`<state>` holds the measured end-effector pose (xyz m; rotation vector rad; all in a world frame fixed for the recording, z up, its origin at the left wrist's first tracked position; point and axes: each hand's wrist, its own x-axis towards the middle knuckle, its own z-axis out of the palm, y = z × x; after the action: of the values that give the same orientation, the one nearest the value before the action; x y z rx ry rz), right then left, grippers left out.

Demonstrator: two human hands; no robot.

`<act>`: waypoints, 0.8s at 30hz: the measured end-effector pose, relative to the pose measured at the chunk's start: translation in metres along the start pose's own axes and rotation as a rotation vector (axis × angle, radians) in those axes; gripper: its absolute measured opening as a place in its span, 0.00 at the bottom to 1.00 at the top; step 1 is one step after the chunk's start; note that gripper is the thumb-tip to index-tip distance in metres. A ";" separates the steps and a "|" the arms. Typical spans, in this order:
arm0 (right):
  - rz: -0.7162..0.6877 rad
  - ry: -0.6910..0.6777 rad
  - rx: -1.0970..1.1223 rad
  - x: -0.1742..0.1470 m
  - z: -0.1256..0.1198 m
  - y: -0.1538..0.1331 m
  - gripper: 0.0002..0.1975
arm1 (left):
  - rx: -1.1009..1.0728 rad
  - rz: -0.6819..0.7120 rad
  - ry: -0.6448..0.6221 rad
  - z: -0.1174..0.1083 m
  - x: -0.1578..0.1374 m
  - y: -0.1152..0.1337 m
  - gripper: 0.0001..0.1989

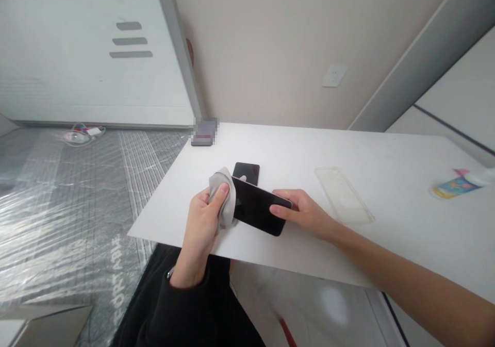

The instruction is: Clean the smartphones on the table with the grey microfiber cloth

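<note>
A black smartphone (257,208) is held above the white table, tilted down to the right. My right hand (299,210) grips its right end, thumb on the dark screen and fingers behind. With my left hand (207,213) I pinch a grey cloth (228,197) folded around the phone's left end, the thumb pressing on top. Behind the phone, a second dark flat device (247,171) lies on the table, partly covered by the cloth and phone. A clear phone case (343,195) rests on the table to the right of my right hand.
The white table (406,182) runs along the wall. A bottle with a colourful label (458,184) lies at its right side. At the far left corner sits a blurred-out box (204,132). Left of the table, a plastic-wrapped surface (77,208) holds a coiled cable (83,134).
</note>
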<state>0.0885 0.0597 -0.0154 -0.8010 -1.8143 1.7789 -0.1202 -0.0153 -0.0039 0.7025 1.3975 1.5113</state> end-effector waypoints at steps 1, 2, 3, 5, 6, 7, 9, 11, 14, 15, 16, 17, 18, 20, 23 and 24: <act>-0.002 0.035 -0.006 0.000 0.001 0.001 0.27 | -0.040 -0.008 0.005 0.002 -0.001 0.001 0.30; -0.005 0.077 0.000 0.001 0.002 0.002 0.28 | -0.084 -0.019 0.009 0.005 -0.001 0.001 0.31; -0.005 0.114 0.013 0.002 0.003 0.004 0.28 | -0.126 -0.031 0.013 0.007 -0.002 0.000 0.32; -0.001 0.164 0.046 0.004 0.006 0.009 0.29 | -0.192 -0.060 0.025 0.012 -0.002 -0.003 0.33; 0.003 0.182 0.058 0.005 0.007 0.010 0.29 | -0.209 -0.071 0.032 0.014 -0.002 -0.006 0.33; 0.010 0.192 0.070 0.006 0.008 0.012 0.30 | -0.213 -0.078 0.039 0.016 -0.002 -0.009 0.33; 0.027 0.201 0.092 0.007 0.010 0.015 0.31 | -0.200 -0.070 0.046 0.017 -0.002 -0.016 0.33; 0.036 0.216 0.098 0.008 0.011 0.016 0.32 | -0.173 -0.042 0.043 0.019 -0.003 -0.022 0.33; 0.023 0.286 0.078 0.009 0.013 0.017 0.32 | -0.141 -0.006 0.006 0.020 -0.006 -0.029 0.33; 0.023 0.300 0.073 0.009 0.014 0.017 0.33 | -0.134 0.003 0.002 0.020 -0.006 -0.029 0.33; 0.029 0.295 0.070 0.009 0.015 0.018 0.33 | -0.130 0.008 0.005 0.020 -0.006 -0.029 0.33; 0.038 0.263 0.064 0.008 0.016 0.020 0.34 | -0.128 0.011 0.017 0.018 -0.006 -0.028 0.33; 0.047 0.203 0.052 0.008 0.018 0.021 0.34 | -0.128 0.013 0.037 0.017 -0.005 -0.026 0.33; 0.056 0.037 0.008 0.006 0.023 0.024 0.33 | -0.134 0.023 0.077 0.015 -0.005 -0.022 0.34; 0.036 -0.076 -0.024 0.004 0.027 0.028 0.31 | -0.114 0.044 0.094 0.020 -0.008 -0.021 0.34; 0.026 -0.050 -0.010 0.004 0.027 0.029 0.30 | -0.089 0.040 0.073 0.024 -0.010 -0.022 0.34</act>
<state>0.0692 0.0420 -0.0453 -0.7942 -1.8537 1.8237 -0.0902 -0.0154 -0.0190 0.6297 1.3679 1.6347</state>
